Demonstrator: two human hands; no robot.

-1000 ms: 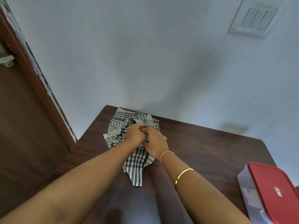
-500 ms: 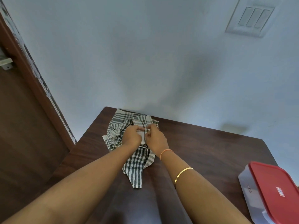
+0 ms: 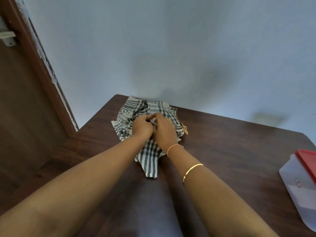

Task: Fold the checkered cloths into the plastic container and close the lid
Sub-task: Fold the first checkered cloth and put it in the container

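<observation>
Both hands, left hand (image 3: 142, 126) and right hand (image 3: 164, 130), pinch the checkered cloths (image 3: 148, 130) together; the plastic container (image 3: 298, 183) sits far right of them on the worktop (image 3: 230, 151).

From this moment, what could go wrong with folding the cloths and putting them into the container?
1. Both hands, left and right, pinch one small spot of the crumpled checkered cloths; lifting there may drag the whole heap.
2. The heap lies near the table's far edge, so cloth might slip off.
3. The container still has its red lid on, far to the right.
</observation>
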